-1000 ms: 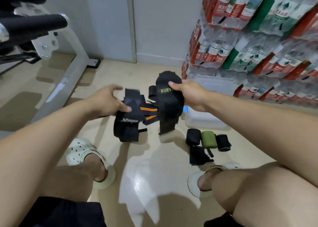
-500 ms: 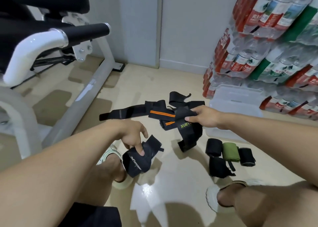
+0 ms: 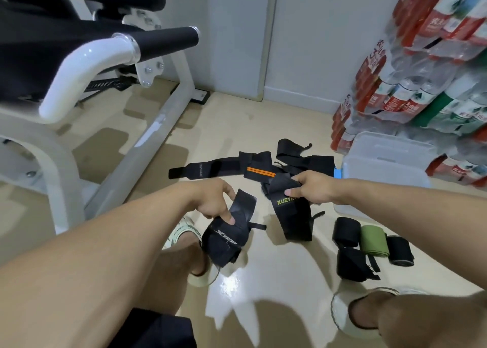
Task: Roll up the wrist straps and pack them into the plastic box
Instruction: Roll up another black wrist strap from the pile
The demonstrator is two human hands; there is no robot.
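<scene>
we see the left hand [image 3: 213,202] gripping a black strap with a grey logo [image 3: 226,235], thumb pressed on it, above the floor [image 3: 276,281]. at its 3 o'clock the right hand [image 3: 312,187] pinches a black strap lettered in yellow [image 3: 291,213], which hangs down. more loose straps [image 3: 253,167] lie at 12 o'clock. the plastic box [image 3: 382,163] sits at 2 o'clock, four rolled straps [image 3: 369,242] at 4 o'clock.

Far centre: loose straps [image 3: 253,167] covered my floor [image 3: 276,115].
Right: the plastic box [image 3: 382,163] was hemmed by bottle packs [image 3: 421,84].
Near right: rolled straps [image 3: 371,239] blocked that corner.
Left: the bench frame [image 3: 147,142] walled me in.
</scene>
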